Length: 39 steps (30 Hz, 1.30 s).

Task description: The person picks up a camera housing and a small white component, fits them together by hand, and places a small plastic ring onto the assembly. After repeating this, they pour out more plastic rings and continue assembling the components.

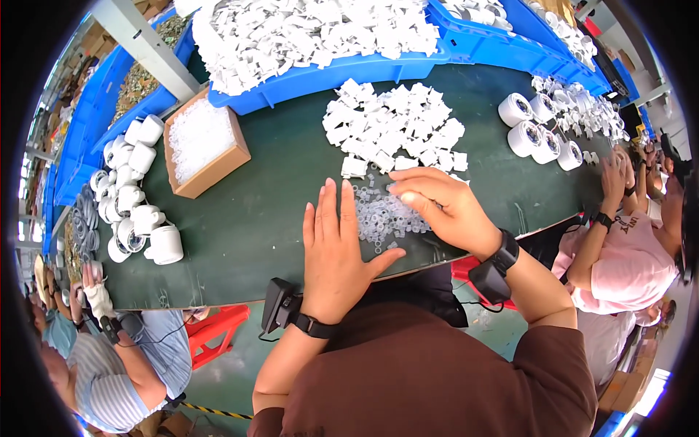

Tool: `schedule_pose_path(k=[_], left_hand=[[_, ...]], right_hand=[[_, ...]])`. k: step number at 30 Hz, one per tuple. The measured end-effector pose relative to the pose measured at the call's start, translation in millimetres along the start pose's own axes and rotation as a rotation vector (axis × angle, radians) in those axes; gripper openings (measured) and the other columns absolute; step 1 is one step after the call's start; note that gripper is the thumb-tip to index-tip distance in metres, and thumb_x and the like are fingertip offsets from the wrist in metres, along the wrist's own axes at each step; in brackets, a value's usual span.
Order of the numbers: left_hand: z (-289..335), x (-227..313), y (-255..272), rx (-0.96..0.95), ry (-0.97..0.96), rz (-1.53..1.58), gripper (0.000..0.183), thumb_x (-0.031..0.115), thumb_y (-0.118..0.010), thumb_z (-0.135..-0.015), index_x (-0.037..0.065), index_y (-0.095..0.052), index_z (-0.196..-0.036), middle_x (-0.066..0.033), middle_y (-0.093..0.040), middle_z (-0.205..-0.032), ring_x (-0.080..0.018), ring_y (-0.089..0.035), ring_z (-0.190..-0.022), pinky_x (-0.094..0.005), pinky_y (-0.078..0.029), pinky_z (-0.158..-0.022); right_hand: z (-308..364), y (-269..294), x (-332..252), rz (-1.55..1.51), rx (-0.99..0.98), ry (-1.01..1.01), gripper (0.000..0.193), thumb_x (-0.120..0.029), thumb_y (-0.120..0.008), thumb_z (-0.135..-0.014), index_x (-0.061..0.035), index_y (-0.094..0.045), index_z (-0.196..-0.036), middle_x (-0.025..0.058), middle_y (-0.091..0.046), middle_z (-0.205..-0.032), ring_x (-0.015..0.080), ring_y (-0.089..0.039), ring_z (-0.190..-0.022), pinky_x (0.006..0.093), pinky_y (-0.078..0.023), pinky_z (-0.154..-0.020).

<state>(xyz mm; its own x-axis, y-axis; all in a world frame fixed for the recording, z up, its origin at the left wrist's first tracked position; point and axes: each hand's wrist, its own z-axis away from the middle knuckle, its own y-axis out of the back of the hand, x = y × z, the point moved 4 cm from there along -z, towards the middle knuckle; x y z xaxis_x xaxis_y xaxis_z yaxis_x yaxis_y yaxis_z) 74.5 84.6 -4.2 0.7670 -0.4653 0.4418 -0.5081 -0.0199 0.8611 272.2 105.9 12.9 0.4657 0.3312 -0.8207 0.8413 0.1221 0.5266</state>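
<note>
Green tabletop [247,237] in a busy workroom, two bare hands at a small pile of translucent rings [380,218].
The rings lie near the tabletop's close edge, just below a heap of white plastic parts [397,124]; the left hand [333,251] is spread flat at their left side, fingers straight, thumb out, gripping nothing visible, while the right hand [451,211] arches over their right side, fingers loosely bent toward the thumb, and whether it pinches a ring cannot be told; farther left stand a cardboard box [213,175] of clear pieces and a cluster of white cylinders [166,245], and behind the heap sits a loaded blue bin [342,76].
</note>
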Motion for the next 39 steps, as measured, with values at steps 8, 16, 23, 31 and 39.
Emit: schedule_pose_path(k=[8,16,23,31,39], left_hand=[[-0.9,2.0,3.8,-0.035,0.008,0.026,0.113,0.052,-0.085,-0.074,-0.004,-0.030,-0.155,-0.0299,-0.035,-0.156,-0.0409,-0.036,-0.146,-0.0582,-0.027,-0.118],[-9.1,26.0,-0.6,-0.084,-0.244,0.016,0.070,0.041,-0.084,-0.079,0.023,-0.060,-0.142,-0.0110,-0.040,-0.160,-0.0375,-0.031,-0.149,-0.0573,-0.025,-0.119],[-7.6,17.4,0.3,-0.086,-0.226,0.011,0.069,0.039,-0.083,-0.081,0.016,-0.060,-0.142,-0.0060,-0.049,-0.154,-0.0363,-0.033,-0.149,-0.0556,-0.026,-0.120],[-0.5,11.1,3.1,-0.078,-0.209,-0.062,0.072,0.038,-0.082,-0.082,0.009,-0.057,-0.143,-0.0084,-0.051,-0.154,-0.0359,-0.037,-0.147,-0.0537,-0.026,-0.120],[1.7,4.5,1.6,-0.155,-0.119,-0.045,0.080,0.045,-0.075,-0.089,0.004,-0.046,-0.151,-0.0154,-0.046,-0.156,-0.0344,-0.035,-0.150,-0.0541,-0.023,-0.122]], right_hand=[[4.9,9.8,5.5,-0.244,-0.119,-0.103,0.029,-0.022,-0.053,-0.108,-0.0025,-0.072,-0.120,0.0129,-0.071,-0.126,0.0245,-0.063,-0.122,0.0390,-0.044,-0.109],[22.1,24.8,15.1,-0.236,0.069,-0.218,0.027,-0.016,-0.052,-0.108,0.0015,-0.072,-0.103,0.0086,-0.071,-0.106,0.0165,-0.065,-0.103,0.0322,-0.049,-0.095],[43.3,43.6,20.9,-0.349,0.245,-0.195,0.027,-0.012,-0.049,-0.108,0.0020,-0.071,-0.103,0.0102,-0.072,-0.105,0.0199,-0.066,-0.104,0.0346,-0.048,-0.098],[35.8,14.5,-5.1,0.300,-0.106,0.179,0.043,-0.021,-0.064,-0.099,-0.0039,-0.060,-0.138,0.0136,-0.058,-0.144,0.0323,-0.052,-0.136,0.0462,-0.038,-0.116],[32.3,-8.2,0.6,0.537,-0.229,0.231,0.062,-0.038,-0.062,-0.099,-0.0081,-0.047,-0.151,0.0118,-0.042,-0.159,0.0283,-0.038,-0.148,0.0465,-0.029,-0.123]])
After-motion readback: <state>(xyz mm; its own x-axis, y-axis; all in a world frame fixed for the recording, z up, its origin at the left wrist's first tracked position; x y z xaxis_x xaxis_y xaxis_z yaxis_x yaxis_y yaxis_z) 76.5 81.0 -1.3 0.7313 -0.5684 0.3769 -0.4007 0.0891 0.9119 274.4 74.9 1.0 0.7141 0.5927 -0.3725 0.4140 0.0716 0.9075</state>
